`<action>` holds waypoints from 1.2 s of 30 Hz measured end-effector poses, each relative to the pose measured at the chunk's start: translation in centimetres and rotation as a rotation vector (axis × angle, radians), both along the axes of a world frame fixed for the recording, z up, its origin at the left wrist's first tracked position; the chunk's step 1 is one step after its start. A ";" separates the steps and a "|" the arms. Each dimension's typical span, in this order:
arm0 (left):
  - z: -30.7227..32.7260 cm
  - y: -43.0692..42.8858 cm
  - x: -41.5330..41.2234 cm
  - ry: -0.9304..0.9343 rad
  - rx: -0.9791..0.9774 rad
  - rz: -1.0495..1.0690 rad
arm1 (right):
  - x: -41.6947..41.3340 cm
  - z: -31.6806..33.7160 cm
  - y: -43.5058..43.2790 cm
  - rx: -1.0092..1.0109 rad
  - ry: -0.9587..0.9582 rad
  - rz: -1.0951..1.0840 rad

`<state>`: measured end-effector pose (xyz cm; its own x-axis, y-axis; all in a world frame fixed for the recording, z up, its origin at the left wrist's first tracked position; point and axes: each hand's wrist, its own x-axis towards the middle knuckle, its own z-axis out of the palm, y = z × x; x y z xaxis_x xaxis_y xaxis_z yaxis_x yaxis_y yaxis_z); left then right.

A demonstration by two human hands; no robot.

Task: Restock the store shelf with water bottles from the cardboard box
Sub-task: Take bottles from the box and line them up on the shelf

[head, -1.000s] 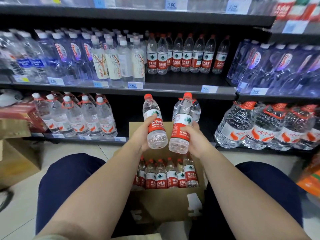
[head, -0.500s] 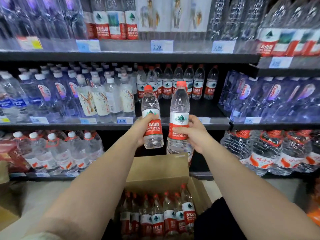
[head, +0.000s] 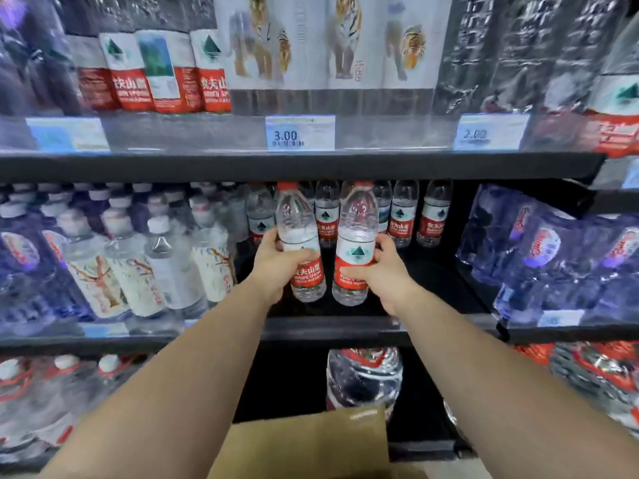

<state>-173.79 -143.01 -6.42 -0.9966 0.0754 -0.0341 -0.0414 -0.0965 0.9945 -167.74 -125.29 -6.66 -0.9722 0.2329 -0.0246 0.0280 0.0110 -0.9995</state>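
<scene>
My left hand [head: 276, 262] grips a clear water bottle [head: 299, 219] with a red cap and red label. My right hand [head: 382, 271] grips a matching water bottle [head: 356, 223]. Both bottles stand upright side by side, held just above the dark middle shelf [head: 345, 324], inside its opening. A row of the same red-labelled bottles [head: 401, 216] stands at the back of that shelf. Only a flap of the cardboard box [head: 304, 444] shows at the bottom; its contents are out of view.
White-labelled bottles [head: 155, 271] crowd the shelf section left of my hands; blue wrapped bottle packs [head: 560, 257] fill the right. The upper shelf edge [head: 301, 165] with price tags hangs close above the bottle caps. Large water jugs [head: 363, 375] sit on the bottom shelf.
Both hands have lifted the two bottles from above the box and pushed them forward into the middle shelf opening. My view has tilted up, so the box has dropped mostly out of sight.
</scene>
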 end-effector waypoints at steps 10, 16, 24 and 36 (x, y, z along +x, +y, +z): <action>-5.4 1.8 -6.4 0.143 -0.215 -0.050 | -7.1 -5.8 1.9 0.210 0.013 0.012; -5.7 2.5 -9.6 0.220 -0.397 -0.055 | -10.6 -6.3 2.2 0.306 0.041 -0.044; -5.7 3.9 -10.7 0.253 -0.558 0.130 | -14.3 -7.0 2.4 0.458 0.060 -0.162; -7.1 4.6 -12.7 0.210 -0.727 0.292 | -17.6 -7.3 2.4 0.536 0.011 -0.286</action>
<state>-186.45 -138.44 -13.55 -0.9636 -0.1582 0.2156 0.0800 0.5989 0.7969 -185.29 -122.92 -13.97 -0.8689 0.4619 0.1782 0.0934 0.5064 -0.8572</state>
